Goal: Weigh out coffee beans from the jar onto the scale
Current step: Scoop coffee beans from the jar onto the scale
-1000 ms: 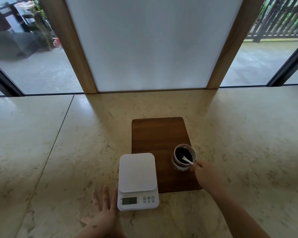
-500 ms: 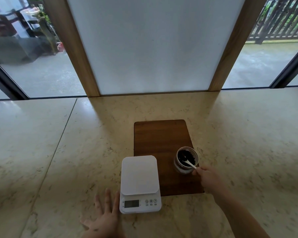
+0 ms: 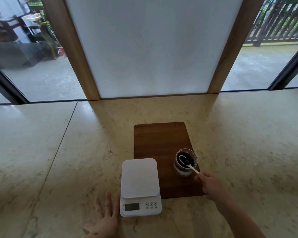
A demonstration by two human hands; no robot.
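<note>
One view only, from your head camera. Against the frame half a second earlier, your right hand (image 3: pixel 209 185) has kept its pinch on the handle of the white spoon (image 3: pixel 187 163), and the spoon bowl now sits higher at the jar mouth with a few dark beans resting in it; before, it lay lower among the beans. Your left hand (image 3: pixel 105 220) remains flat on the counter, fingers spread and gripping nothing, just beside the scale's left front corner. Scale, jar and board have not shifted.

The jar (image 3: pixel 185 162) is a small clear glass one, lid off, standing upright on the near right part of the wooden board (image 3: pixel 159 143). The coffee beans (image 3: pixel 189 156) fill it close to the rim. Its lower wall shows a pale band; I cannot tell what that is. The scale (image 3: pixel 140 186) is white, with a bare rounded platform, a grey display too dim to read and three round buttons along its front edge. Its far part overlaps the board's near left corner; the front rests on the counter.

The counter (image 3: pixel 58 169) is pale marbled stone with a straight seam running diagonally on the left. Behind it stands a frosted white panel (image 3: pixel 151 48) in a wooden frame, with glass either side showing wet paving and a dark railing (image 3: pixel 280 23) at right.
</note>
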